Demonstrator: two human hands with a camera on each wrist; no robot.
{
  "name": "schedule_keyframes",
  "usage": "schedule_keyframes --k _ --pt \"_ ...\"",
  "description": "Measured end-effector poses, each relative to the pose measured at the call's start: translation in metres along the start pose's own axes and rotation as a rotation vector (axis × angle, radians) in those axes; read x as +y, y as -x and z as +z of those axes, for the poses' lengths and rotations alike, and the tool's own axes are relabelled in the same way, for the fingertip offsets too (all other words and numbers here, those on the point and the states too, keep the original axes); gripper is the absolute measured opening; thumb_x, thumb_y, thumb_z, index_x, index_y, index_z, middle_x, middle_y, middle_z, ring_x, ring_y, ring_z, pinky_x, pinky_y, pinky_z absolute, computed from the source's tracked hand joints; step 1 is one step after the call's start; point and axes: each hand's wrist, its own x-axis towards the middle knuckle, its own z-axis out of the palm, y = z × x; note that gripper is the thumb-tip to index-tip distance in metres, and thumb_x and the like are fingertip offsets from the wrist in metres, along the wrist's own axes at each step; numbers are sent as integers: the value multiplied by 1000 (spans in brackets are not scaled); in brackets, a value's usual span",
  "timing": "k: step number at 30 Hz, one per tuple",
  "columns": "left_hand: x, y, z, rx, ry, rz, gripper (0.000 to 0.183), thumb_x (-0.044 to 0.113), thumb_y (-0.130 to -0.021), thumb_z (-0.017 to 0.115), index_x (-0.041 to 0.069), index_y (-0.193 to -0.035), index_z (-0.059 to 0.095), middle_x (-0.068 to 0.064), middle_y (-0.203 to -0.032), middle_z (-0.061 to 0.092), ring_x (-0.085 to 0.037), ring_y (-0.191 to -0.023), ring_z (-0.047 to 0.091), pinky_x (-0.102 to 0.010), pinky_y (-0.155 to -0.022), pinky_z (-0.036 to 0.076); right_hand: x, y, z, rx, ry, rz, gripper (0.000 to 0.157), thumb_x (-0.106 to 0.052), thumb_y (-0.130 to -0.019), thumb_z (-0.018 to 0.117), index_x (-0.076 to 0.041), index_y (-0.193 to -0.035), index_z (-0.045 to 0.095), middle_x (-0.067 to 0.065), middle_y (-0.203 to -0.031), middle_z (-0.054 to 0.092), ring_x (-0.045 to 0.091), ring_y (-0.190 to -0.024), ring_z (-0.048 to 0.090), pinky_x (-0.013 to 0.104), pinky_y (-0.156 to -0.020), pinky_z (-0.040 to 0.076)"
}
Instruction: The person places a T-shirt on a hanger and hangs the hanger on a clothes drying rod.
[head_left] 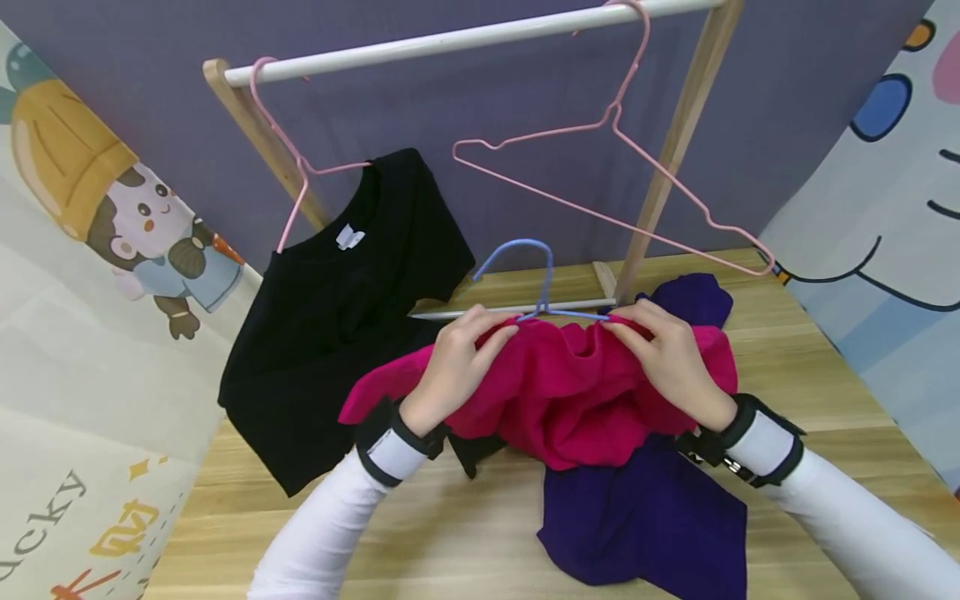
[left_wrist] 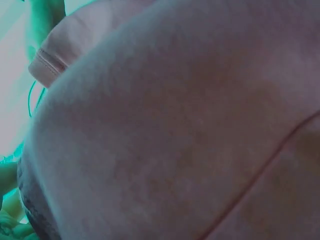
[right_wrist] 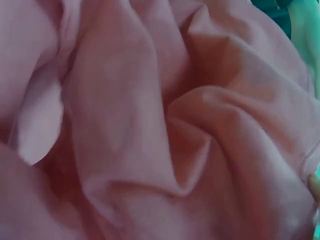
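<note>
A bright pink T-shirt (head_left: pixel 555 392) hangs bunched below a blue clothes hanger (head_left: pixel 546 283), whose hook points up and whose shoulders run into the neckline. My left hand (head_left: pixel 461 362) pinches the neckline at the hanger's left shoulder, thumb against fingers. On the other side my right hand (head_left: pixel 667 354) pinches the neckline along the right shoulder. The hanger's lower parts are hidden inside the shirt. Cloth of the T-shirt (left_wrist: pixel 165 125) fills most of the left wrist view, a hemmed edge at upper left. In the right wrist view the T-shirt (right_wrist: pixel 120 110) shows deep folds.
A rack with a white rail (head_left: pixel 450 42) and wooden posts stands behind. From it hang a black T-shirt (head_left: pixel 322 333) on a pink hanger (head_left: pixel 281 137) at left and a bare pink hanger (head_left: pixel 555 200) at right. Dark purple clothing (head_left: pixel 652 517) lies on the wooden table (head_left: pixel 435 550).
</note>
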Motion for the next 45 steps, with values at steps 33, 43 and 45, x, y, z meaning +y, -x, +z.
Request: schedule_keyframes --k 33,43,45 --pt "-43 6 -30 76 -45 -5 14 10 -78 64 8 -92 64 -6 -81 60 -15 -75 52 -41 -67 38 -10 26 -73 -781 -240 4 22 -5 -82 58 -8 -104 58 0 -90 62 2 -66 49 23 -51 46" --pt "-46 -4 -27 64 -87 -29 16 12 -80 61 10 -96 63 -10 -90 57 -18 -87 50 -46 -80 35 -30 33 -52 -950 -703 38 21 5 -82 53 -8 -77 37 0 -56 24 5 -45 24 26 -35 24" --pt "-45 -7 -25 77 -81 -36 16 12 -81 60 10 -97 63 -11 -93 57 -19 -90 49 -46 -80 35 -34 32 -50 -944 -763 80 21 7 -81 53 -8 -77 39 2 -56 25 7 -44 25 26 -34 24"
